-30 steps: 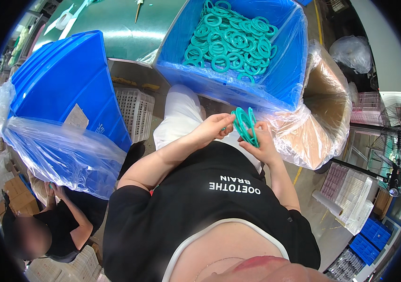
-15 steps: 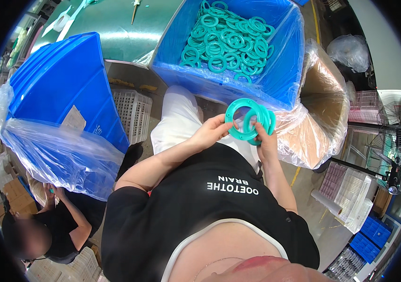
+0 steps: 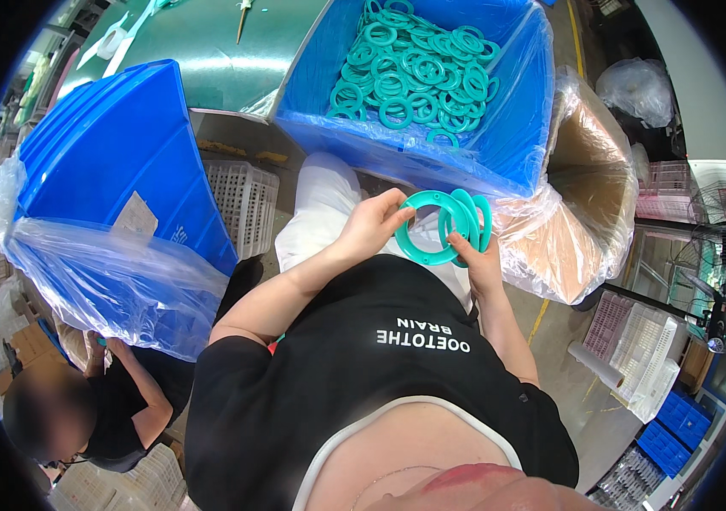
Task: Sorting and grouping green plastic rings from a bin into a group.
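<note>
Over my lap, several flat teal rings are fanned out between my two hands. My left hand (image 3: 375,225) pinches the left edge of the front ring (image 3: 418,253), which has small holes around its band. My right hand (image 3: 480,262) grips the lower right of the group, its thumb against the rings behind (image 3: 485,220). These overlap and stand slightly apart at the top. Just beyond my hands is a blue bin (image 3: 414,169) lined with clear plastic, with a heap of similar teal rings (image 3: 424,72) inside.
A second blue bin (image 3: 107,145) in plastic film leans at left, beside a white crate (image 3: 243,204). Right of the ring bin stands a plastic-lined carton (image 3: 550,251). A green table (image 3: 235,60) lies behind; a fan (image 3: 720,298) stands far right. Another person (image 3: 116,409) sits lower left.
My left hand has shifted left and slightly up. The rings have spread farther apart, with the back ones now turned more edge-on. My right hand has moved only a little.
</note>
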Tool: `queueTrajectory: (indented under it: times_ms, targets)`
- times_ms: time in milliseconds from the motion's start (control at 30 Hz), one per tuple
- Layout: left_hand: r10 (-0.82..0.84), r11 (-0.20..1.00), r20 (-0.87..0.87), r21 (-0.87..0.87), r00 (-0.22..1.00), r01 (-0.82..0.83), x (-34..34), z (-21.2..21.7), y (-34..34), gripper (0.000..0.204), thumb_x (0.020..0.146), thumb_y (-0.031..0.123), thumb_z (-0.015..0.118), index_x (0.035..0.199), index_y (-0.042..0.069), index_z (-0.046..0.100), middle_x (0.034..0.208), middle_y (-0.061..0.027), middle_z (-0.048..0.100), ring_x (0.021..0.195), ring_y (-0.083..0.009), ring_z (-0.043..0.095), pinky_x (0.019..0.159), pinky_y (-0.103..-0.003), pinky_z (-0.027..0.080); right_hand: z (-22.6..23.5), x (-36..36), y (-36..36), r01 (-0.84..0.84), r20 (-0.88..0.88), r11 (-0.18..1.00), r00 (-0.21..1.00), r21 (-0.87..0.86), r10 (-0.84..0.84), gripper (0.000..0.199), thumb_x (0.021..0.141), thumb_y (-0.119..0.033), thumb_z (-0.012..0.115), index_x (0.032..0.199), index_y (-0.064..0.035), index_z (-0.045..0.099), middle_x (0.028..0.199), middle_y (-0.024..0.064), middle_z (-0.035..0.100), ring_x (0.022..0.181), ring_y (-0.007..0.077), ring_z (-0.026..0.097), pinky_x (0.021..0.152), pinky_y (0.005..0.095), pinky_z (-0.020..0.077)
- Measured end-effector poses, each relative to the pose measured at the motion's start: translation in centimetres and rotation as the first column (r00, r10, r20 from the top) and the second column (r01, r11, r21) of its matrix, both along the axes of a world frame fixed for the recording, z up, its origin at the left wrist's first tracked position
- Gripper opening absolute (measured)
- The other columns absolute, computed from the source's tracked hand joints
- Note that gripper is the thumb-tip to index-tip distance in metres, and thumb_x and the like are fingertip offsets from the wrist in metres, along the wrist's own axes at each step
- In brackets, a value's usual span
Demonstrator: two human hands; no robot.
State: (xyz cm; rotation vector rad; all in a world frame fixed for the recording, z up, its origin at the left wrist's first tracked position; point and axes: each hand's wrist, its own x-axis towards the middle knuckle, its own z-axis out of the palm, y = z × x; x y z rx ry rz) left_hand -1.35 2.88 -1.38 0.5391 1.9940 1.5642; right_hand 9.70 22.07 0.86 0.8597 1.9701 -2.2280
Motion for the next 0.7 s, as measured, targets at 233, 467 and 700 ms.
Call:
queueTrajectory:
  times_ms: [233,467,700]
  targets:
    - [0.093,0.996,-0.595,0.062,0.798,-0.07,-1.3,0.2,0.9,0.018,0.094,0.015,0.049,0.082,0.003,0.053,0.059,0.0053,0.04,0.054,-0.0055,0.041,0.046,-0.025,0.029,-0.2,-0.1,1.6,-0.009,-0.012,1.0,1.0,0.005,0.009,0.029,0.082,-0.02,0.07,0.104,-0.0052,0.059,0.08,0.0006,0.063,0.066,0.0051,0.053,0.055,0.0217,0.0386]
    - [-0.223,0.88,0.712,0.441,0.666,-0.177,-2.8,1.4,-0.2,0.013,0.086,0.008,0.045,0.083,0.004,0.056,0.072,-0.0023,0.053,0.055,-0.0042,0.037,0.047,-0.018,0.026,-0.7,-0.3,7.2,0.149,-0.283,0.697,0.839,-0.702,-0.464,0.044,0.092,-0.047,0.047,0.106,-0.0061,0.055,0.058,-0.0053,0.03,0.062,0.0081,0.035,0.066,0.0238,0.0327]
    - [-0.264,0.899,0.676,0.43,0.688,-0.078,-0.7,-0.9,0.4,0.014,0.084,0.009,0.044,0.083,0.005,0.058,0.078,-0.0033,0.056,0.066,-0.0072,0.045,0.056,-0.02,0.034,-0.5,0.0,1.0,-0.171,-0.304,0.975,0.945,-0.145,0.12,0.042,0.093,-0.044,0.047,0.091,-0.0042,0.058,0.059,-0.0021,0.043,0.059,0.0109,0.04,0.064,0.0246,0.0311]
